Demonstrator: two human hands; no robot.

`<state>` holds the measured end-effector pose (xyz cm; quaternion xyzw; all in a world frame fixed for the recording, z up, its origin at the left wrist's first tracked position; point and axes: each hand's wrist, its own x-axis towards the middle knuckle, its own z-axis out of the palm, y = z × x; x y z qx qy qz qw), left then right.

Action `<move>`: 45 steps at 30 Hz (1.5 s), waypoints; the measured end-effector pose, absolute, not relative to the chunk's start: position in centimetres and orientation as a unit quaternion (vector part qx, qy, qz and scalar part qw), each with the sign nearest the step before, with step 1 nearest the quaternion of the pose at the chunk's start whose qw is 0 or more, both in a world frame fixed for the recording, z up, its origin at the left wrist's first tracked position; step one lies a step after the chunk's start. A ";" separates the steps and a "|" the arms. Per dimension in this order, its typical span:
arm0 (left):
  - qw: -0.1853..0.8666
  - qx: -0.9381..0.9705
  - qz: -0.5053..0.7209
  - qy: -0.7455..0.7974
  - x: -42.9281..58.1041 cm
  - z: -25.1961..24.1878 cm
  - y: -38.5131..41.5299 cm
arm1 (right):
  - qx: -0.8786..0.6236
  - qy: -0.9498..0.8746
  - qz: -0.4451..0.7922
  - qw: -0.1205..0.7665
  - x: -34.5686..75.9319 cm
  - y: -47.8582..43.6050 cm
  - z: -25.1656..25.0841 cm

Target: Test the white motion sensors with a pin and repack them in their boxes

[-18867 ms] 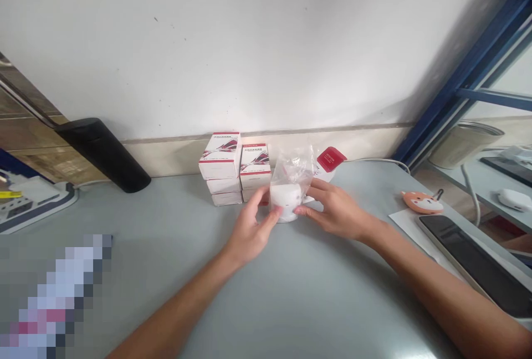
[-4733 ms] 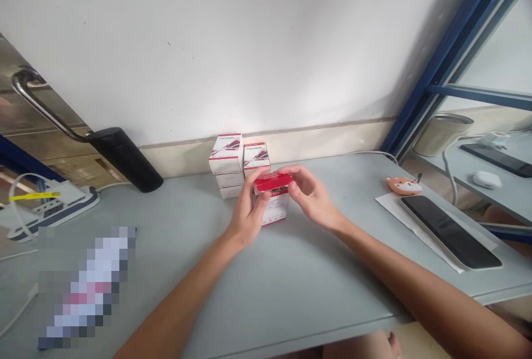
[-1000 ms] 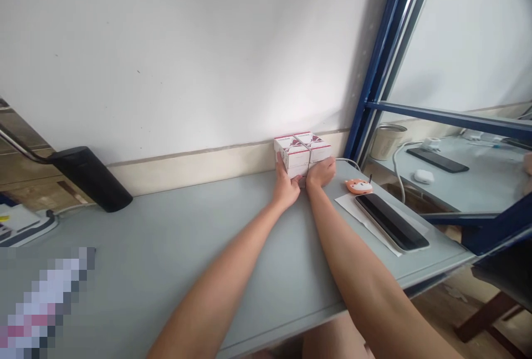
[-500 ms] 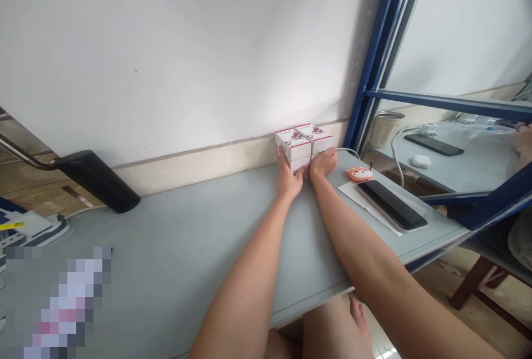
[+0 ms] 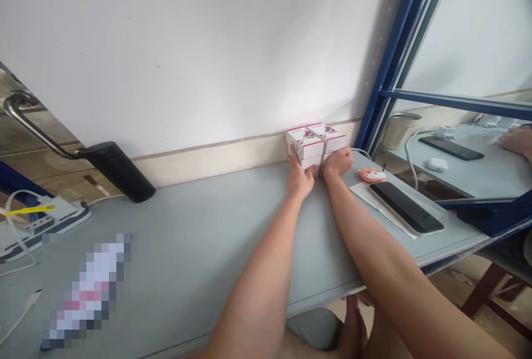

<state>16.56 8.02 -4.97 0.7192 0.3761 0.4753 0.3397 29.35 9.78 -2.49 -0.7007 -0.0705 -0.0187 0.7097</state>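
Observation:
Small white boxes (image 5: 312, 152) with red edges stand bundled together near the wall, with a thin grey cord (image 5: 318, 136) crossed around them. My left hand (image 5: 301, 177) grips the bundle's left front side, thumb across the front and fingers along the left side. At the right front side, my right hand (image 5: 339, 162) is closed into a fist against the bundle, close to the cord. Its fingertips are turned away, so whatever they hold is hidden.
To the right lie an orange-and-white animal-shaped item (image 5: 372, 174) and a black phone (image 5: 406, 208) on white paper (image 5: 384, 210). A black cylinder (image 5: 120, 172) stands left by the wall, near a power strip (image 5: 58, 218). A blue-framed partition (image 5: 384, 85) borders the table's right.
The view has swung left, so everything appears further right. Both hands stay at the bundled boxes, with little change in their grip.

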 end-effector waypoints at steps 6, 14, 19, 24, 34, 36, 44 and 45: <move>0.340 0.720 0.473 0.376 16.5 -5.1 8.1 | -0.695 -0.061 -0.042 0.715 29.3 9.7 -2.5; 0.343 0.721 0.472 0.374 16.3 -4.9 8.4 | -0.693 -0.037 -0.042 0.719 29.4 9.7 -2.6; 0.342 0.718 0.481 0.369 16.2 -4.7 8.2 | -0.698 -0.030 -0.035 0.715 29.4 9.8 -2.6; 0.337 0.713 0.493 0.367 16.0 -4.6 7.9 | -0.708 -0.024 -0.019 0.706 29.5 10.1 -3.0; 0.328 0.705 0.509 0.369 16.1 -4.7 7.8 | -0.713 -0.032 0.025 0.700 29.4 10.2 -3.2; 0.326 0.704 0.513 0.367 16.1 -4.7 7.8 | -0.716 -0.035 0.031 0.697 29.4 10.1 -3.1; 0.322 0.705 0.518 0.363 16.0 -4.9 7.8 | -0.729 -0.047 0.041 0.682 29.1 9.9 -2.9; 0.321 0.704 0.519 0.363 16.0 -4.9 7.8 | -0.730 -0.048 0.042 0.681 29.0 9.9 -2.9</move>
